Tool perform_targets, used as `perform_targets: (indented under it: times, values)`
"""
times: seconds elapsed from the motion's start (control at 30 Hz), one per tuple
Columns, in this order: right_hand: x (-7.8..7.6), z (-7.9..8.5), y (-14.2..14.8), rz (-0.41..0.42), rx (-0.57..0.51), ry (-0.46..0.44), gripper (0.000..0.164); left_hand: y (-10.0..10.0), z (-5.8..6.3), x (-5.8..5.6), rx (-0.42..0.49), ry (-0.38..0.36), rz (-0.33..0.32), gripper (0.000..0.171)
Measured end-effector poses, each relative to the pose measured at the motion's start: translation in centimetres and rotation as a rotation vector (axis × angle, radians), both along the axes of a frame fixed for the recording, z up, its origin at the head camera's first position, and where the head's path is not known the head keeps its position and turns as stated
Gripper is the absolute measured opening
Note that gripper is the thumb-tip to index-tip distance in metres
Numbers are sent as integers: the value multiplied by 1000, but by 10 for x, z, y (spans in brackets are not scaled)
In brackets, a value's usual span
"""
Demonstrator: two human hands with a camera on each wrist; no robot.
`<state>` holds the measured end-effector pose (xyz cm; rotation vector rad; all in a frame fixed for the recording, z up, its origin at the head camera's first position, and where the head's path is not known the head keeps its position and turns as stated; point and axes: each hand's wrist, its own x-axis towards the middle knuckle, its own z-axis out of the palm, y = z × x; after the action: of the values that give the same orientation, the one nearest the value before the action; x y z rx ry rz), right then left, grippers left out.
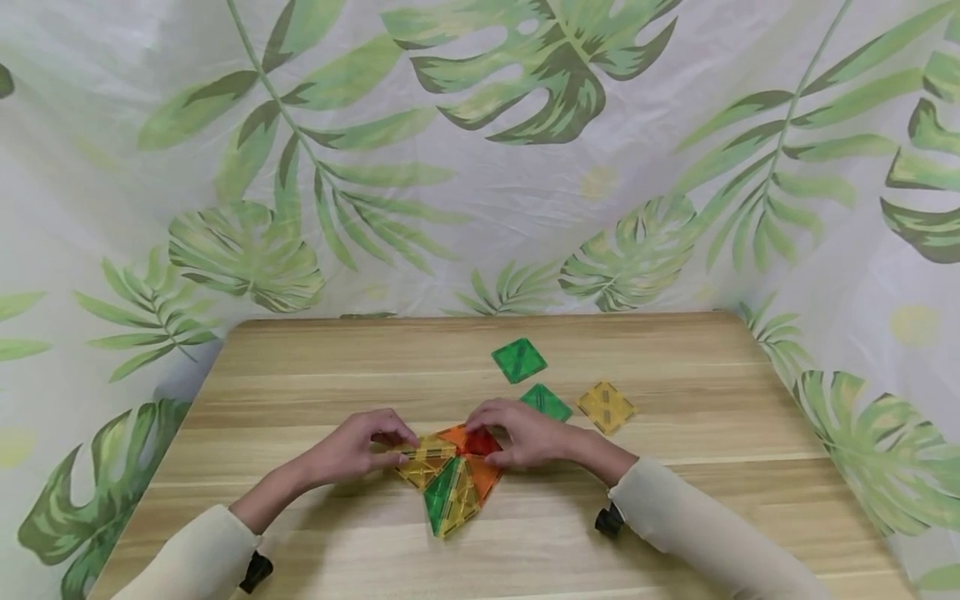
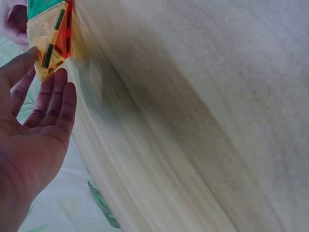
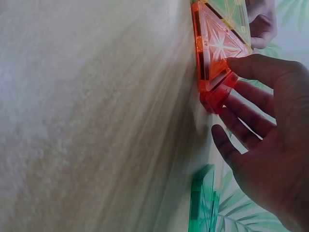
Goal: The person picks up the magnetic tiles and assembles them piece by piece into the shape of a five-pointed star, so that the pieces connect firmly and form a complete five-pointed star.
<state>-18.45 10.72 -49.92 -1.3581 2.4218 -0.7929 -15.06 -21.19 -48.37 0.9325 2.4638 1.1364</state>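
Translucent triangular magnetic tiles form a raised, fan-like shape in the head view, between both hands. A green tile (image 1: 441, 497) and a yellow tile (image 1: 461, 502) face the front. An orange tile (image 1: 486, 475) lies to their right, with a red tile (image 1: 481, 442) behind it. My left hand (image 1: 366, 447) pinches the yellow tile (image 2: 46, 36) at the left end between thumb and fingers. On the opposite side, my right hand (image 1: 528, 433) grips the red tile (image 3: 218, 95), its thumb at the corner of the orange tile (image 3: 217, 46).
Behind the right hand lie two green square tiles, one farther back (image 1: 519, 360) and one nearer (image 1: 546, 402), partly covered by that hand. A yellow square tile (image 1: 606, 407) lies to their right. The wooden table (image 1: 315, 367) meets a leaf-patterned cloth (image 1: 495, 208) at its back edge.
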Motion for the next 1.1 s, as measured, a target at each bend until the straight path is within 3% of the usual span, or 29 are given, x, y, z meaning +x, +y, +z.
perform_targets:
  times: [0.13, 0.27, 0.53, 0.83, 1.1]
  values:
    - [-1, -1, 2, 16, -34, 13, 44, 2, 0, -3, 10, -2, -6, 19]
    - [-2, -1, 6, -19, -99, -4, 41, 10, 3, -15, 37, -21, -11, 23]
    - [-15, 2, 21, -256, -182, 5, 45, 36, 8, -49, 118, -30, 42, 27]
    - [-37, -3, 41, -521, -204, 90, 50, 57, 6, -74, 153, -176, 150, 35]
    - [-55, -4, 54, -684, -133, 97, 57, 69, 1, -94, 110, -227, 140, 47]
